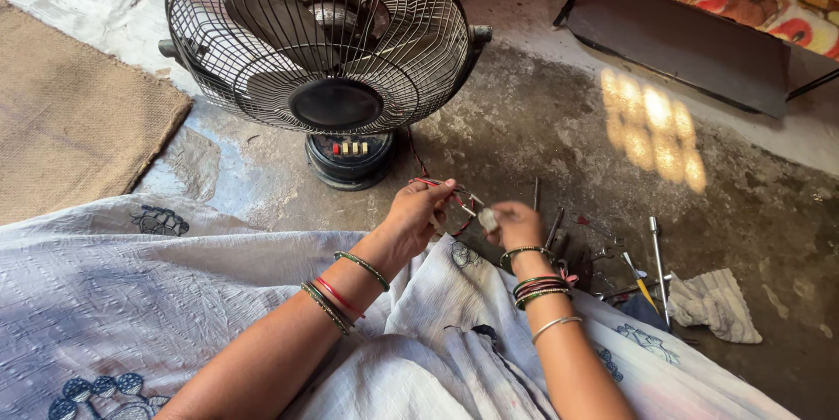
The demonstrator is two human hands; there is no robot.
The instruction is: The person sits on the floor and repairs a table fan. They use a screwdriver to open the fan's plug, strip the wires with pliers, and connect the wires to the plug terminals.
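My left hand (418,210) is closed around a bundle of thin red wires (434,182) that trail toward the fan. My right hand (517,222) pinches a small pale part (488,220) just beside the left fingers. Both wrists carry several bangles. A black table fan (319,44) with a wire cage stands on the floor right in front of my hands; its round base (351,158) has a row of push buttons.
Several metal tools (655,254) and a yellow-handled screwdriver (641,284) lie on the concrete floor to the right, next to a crumpled cloth (715,302). A jute mat (70,114) lies at the left. A dark bed frame (682,35) stands at the back right.
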